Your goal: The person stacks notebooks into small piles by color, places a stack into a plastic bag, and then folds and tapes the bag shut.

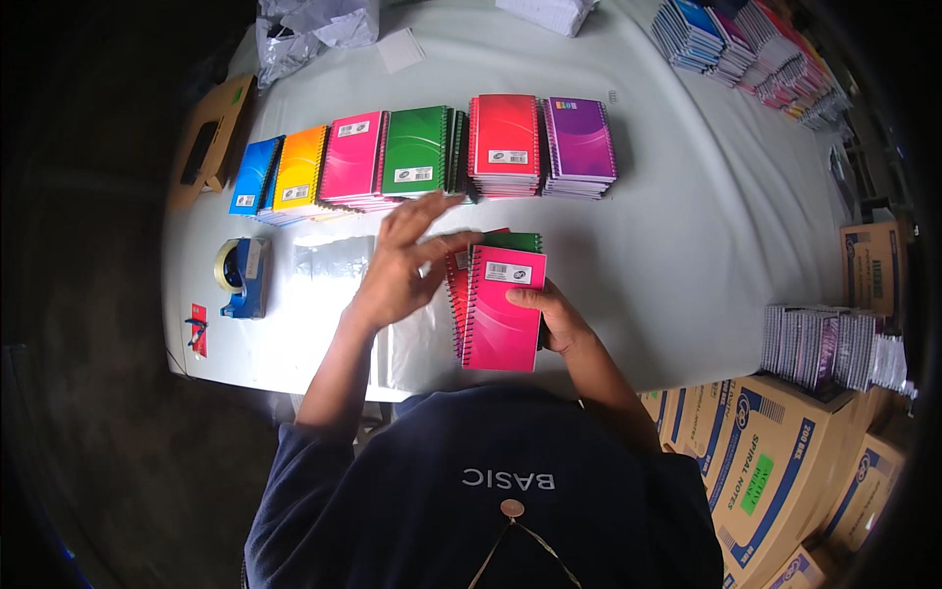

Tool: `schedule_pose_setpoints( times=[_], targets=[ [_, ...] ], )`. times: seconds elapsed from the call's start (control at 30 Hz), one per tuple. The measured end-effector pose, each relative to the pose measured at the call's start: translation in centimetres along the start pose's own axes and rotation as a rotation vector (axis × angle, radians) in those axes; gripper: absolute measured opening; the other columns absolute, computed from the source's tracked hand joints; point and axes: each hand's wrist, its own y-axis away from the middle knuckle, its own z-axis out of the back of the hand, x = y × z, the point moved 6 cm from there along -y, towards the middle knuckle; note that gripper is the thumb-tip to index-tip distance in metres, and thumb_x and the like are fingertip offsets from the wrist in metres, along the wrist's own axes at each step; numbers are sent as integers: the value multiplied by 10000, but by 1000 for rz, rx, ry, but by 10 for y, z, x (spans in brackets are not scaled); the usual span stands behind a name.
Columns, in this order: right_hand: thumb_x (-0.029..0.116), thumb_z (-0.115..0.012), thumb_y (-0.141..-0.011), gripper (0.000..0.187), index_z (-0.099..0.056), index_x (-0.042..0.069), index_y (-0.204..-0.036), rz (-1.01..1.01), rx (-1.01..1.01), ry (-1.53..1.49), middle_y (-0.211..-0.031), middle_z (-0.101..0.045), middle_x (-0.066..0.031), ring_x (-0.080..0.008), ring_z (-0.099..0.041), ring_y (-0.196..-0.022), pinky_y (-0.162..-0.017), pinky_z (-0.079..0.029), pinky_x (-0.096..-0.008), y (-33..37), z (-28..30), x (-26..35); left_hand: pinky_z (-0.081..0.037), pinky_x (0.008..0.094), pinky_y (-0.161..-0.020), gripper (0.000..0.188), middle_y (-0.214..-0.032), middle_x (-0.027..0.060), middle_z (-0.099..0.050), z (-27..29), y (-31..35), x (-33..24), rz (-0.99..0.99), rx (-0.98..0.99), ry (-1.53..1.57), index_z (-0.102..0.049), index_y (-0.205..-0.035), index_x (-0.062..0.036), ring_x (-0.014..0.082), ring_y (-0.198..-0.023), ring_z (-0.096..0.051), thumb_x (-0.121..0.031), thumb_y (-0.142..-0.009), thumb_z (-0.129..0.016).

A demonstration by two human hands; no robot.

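My right hand (557,314) grips a small fan of spiral notebooks over the near part of the table, its thumb across the front one. On top lies a pink spiral notebook (502,329) with a white label. Behind it show the edges of a green notebook (528,240) and a red notebook (456,280). My left hand (400,270) is just left of them with its fingers spread, one fingertip at the fan's upper left corner. Beyond my hands stand stacks of blue (254,177), yellow (299,167), pink (351,152), green (414,147), red (504,133) and purple notebooks (579,137).
A blue tape dispenser (250,280) and a small red item (199,330) lie at the left of the white-covered table (667,255). Cardboard (211,142) stands far left. More notebooks (746,54) fill the far right; cartons (765,471) and purple notebooks (829,344) are near right.
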Motion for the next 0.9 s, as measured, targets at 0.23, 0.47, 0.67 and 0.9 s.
schedule_pose_setpoints(
  times=[0.23, 0.47, 0.67, 0.9],
  targets=[
    [216, -637, -844, 475, -466, 27, -1245, 1, -22, -83, -1151, -570, -108, -198, -578, -1039, -871, -484, -355, 6, 20, -4, -299, 458, -1073, 514, -1377, 152, -443, 71, 52, 154, 510, -63, -754, -481, -1327, -109, 312, -1281, -412, -69, -826, -588],
    [473, -576, -872, 649, -393, 41, -1319, 158, -94, -153, -1233, -524, -104, -198, -531, -1120, -903, -467, -369, -3, 29, -8, -414, 390, -983, 294, -1103, 92, -658, 62, 26, 11, 2, -436, -156, -670, -1038, -83, 238, -1082, -597, -25, -750, -690],
    [204, -630, -826, 451, -471, 38, -1213, 207, -102, -100, -1110, -583, -90, -198, -598, -995, -836, -501, -353, -13, 19, -1, -402, 355, -922, 297, -1127, 39, -642, -24, 21, -40, -66, 32, 115, -662, -1020, -117, 205, -1030, -596, -211, -748, -736],
    [116, -620, -776, 458, -487, 21, -1204, 215, -106, -75, -1090, -607, -101, -227, -610, -992, -859, -490, -355, 2, 37, 10, -184, 446, -1123, 736, -1460, 158, -313, 5, 8, 107, 350, -75, -519, -297, -1422, -107, 314, -1359, -282, -42, -733, -547]
  ],
)
